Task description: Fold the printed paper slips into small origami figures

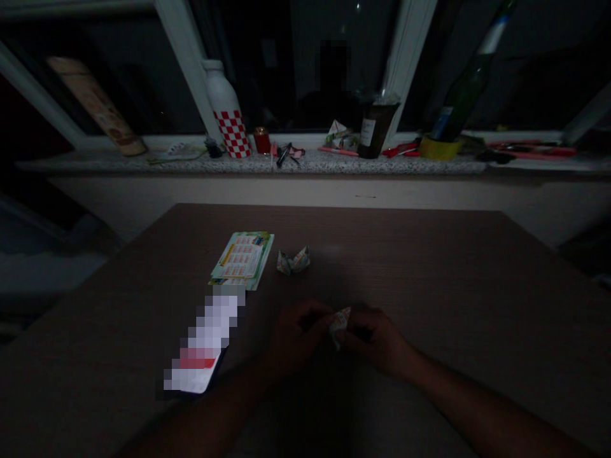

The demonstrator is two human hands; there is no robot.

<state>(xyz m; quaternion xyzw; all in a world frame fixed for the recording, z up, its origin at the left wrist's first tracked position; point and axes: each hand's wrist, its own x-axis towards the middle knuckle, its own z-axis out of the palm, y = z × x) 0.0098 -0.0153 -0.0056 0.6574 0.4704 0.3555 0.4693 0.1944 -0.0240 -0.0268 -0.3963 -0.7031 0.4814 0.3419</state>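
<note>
Between my two hands is a small folded piece of printed paper (340, 323), pointed at its upper corner. My left hand (296, 331) pinches it from the left with thumb and fingers. From the right, my right hand (375, 337) pinches its other side. Both hands are just above the table or resting on it; the dim light hides which. Beyond them lie folded paper pieces (293, 261) with raised points, printed in similar colours. To their left is a stack of printed calendar cards (242, 257).
A lit phone (205, 343) lies left of my hands on the wooden table (429, 267). Behind the table, a granite windowsill (181, 164) carries a red-checked white bottle (230, 121), a dark cup (377, 127), a green bottle (465, 95), a tape roll (439, 149) and a tall cylinder (98, 108).
</note>
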